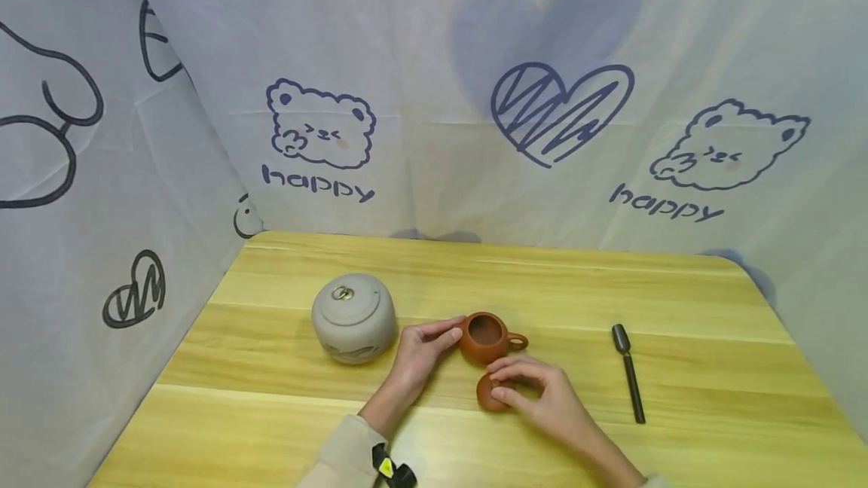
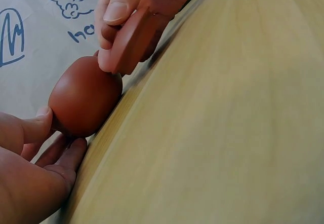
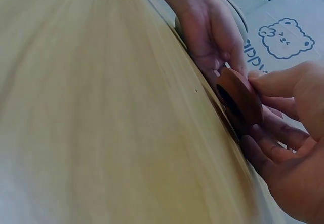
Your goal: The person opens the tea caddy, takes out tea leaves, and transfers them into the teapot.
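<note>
A: Item one?
B: Pot (image 2: 86, 97), reddish-brown, rounded, one piece. Left hand (image 2: 33, 171) grips its lower left end, fingers (image 2: 76, 154) below.
A: Item two?
B: Lid (image 2: 132, 41), same colour, tilted, pinched by the right hand (image 2: 129, 3). Overlaps the pot's top in view; contact cannot be told.
A: Surface?
B: Bench (image 2: 217, 122), pale grained wood, edge running diagonally.
A: Backing?
B: Cloth (image 2: 25, 84), pale; blue bear drawing (image 2: 76, 0), cropped lettering (image 2: 81, 33) beneath.

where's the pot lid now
In the head view, the lid is right of centre, held by the right hand, on the near side of the pot.
</note>
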`<state>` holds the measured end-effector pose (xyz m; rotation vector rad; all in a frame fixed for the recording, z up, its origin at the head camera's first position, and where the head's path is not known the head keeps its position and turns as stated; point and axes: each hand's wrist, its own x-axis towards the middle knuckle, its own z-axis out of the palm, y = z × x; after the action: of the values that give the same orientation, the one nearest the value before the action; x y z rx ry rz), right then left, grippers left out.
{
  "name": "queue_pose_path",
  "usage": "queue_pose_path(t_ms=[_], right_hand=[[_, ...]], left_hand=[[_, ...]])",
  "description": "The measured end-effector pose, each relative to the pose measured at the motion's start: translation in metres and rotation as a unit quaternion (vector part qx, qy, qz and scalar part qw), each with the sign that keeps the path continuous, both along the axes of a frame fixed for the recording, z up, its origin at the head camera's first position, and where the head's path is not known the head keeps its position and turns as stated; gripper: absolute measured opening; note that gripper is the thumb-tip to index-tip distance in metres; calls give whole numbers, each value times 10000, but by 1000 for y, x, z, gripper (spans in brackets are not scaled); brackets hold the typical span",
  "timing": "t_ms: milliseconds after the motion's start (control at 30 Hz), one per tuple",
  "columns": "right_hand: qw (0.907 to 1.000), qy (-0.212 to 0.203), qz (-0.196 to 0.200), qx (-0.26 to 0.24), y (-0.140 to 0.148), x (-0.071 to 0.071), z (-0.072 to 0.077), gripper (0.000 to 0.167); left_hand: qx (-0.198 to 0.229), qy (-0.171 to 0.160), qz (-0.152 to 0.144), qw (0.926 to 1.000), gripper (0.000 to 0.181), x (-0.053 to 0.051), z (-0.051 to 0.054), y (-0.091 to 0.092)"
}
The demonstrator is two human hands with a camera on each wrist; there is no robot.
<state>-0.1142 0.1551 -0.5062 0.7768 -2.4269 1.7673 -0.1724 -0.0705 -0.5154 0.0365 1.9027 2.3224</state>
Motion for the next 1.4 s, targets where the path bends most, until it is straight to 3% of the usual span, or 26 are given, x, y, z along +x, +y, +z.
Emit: queue_pose_path(t_ms=[600, 1400], right_hand=[[9993, -49, 74, 370, 11, -5, -6, 11], [9992, -164, 221, 295, 11, -9, -3, 15]], left_hand=[[221, -158, -65, 9996, 29, 2, 3, 1], [256, -230, -54, 9994, 30, -1, 2, 0]])
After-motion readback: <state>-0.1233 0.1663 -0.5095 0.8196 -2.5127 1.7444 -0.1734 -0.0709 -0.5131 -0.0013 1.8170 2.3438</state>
